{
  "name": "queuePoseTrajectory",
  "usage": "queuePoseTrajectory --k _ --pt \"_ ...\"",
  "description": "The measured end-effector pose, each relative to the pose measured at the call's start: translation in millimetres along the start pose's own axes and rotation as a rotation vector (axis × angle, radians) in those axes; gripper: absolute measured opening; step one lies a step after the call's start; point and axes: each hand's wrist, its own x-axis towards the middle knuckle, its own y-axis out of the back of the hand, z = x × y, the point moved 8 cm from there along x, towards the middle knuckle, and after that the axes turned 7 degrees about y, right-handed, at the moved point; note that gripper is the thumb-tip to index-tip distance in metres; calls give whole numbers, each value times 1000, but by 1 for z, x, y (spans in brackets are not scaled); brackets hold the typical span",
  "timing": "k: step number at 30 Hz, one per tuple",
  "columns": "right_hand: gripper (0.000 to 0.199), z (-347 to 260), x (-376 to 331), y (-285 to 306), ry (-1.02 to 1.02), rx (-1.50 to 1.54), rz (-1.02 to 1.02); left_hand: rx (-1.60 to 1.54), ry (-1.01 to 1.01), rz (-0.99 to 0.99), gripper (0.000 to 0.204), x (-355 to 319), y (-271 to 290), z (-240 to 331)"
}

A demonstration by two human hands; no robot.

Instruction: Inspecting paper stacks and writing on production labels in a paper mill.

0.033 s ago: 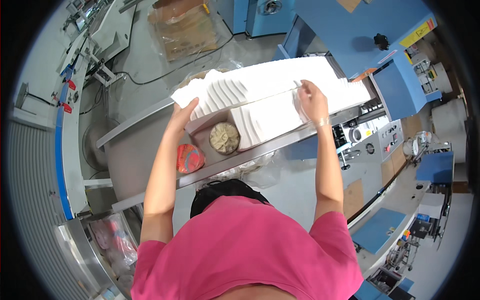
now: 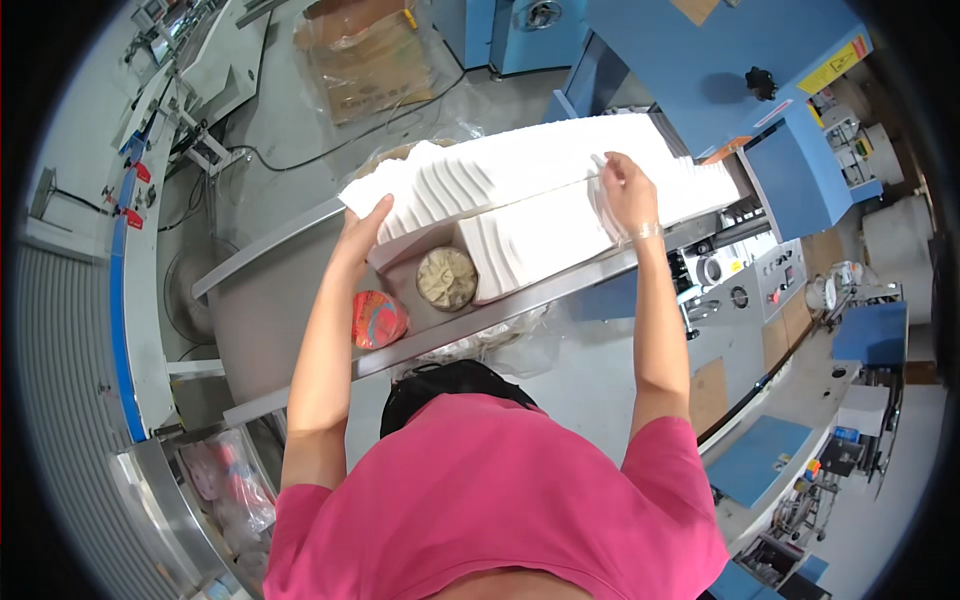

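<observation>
Two long rows of white folded paper lie on a metal trough table (image 2: 262, 330). My left hand (image 2: 362, 228) presses flat against the left end of the far paper row (image 2: 500, 165). My right hand (image 2: 628, 195) is set into the same row further right, fingers curled down at the seam with the near paper row (image 2: 545, 240). The stretch of paper between the two hands is held from both ends.
A round tin with beige contents (image 2: 447, 277) and a red round pack (image 2: 378, 318) sit on the table at the near row's left end. A blue machine (image 2: 720, 70) feeds the rows at the right. Clear plastic bags (image 2: 500, 345) hang below the table's front edge.
</observation>
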Motion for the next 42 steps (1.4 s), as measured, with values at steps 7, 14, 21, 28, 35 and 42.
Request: queuePoseTrajectory --k 7,14,21,28,35,42 --pt "21 81 78 -10 -165 -146 26 174 -95 107 94 -9 -14 17" --pt "20 97 87 -32 -348 -72 -122 93 -33 74 91 -20 -2 18" --pt "20 112 85 -36 -490 188 -88 56 4 48 87 -22 -4 17" --pt "16 120 89 -30 -490 20 -79 90 -2 35 87 -22 -5 21" --pt "12 87 94 -26 -260 -157 -127 103 38 50 88 -26 -4 22" --pt "12 94 91 -39 -248 -137 -261 105 56 28 87 -30 -8 24"
